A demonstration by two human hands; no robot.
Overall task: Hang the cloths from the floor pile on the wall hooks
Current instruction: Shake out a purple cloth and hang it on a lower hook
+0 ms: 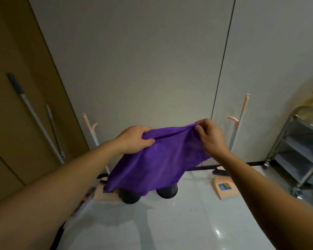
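Note:
A purple cloth [157, 159] hangs spread in the air in front of the grey wall. My left hand [134, 141] grips its upper left edge, and my right hand [209, 134] pinches its upper right corner between thumb and fingers. The cloth drapes down and toward me, covering part of the floor behind it. No wall hook shows in the view, and no cloth pile is visible on the floor.
Two dark round bins [167, 191] stand on the glossy floor under the cloth. Pink-handled dustpans lean at left [90, 130] and right [242, 116]. Mop poles [34, 120] rest against the brown door. A steel trolley [300, 147] stands at right.

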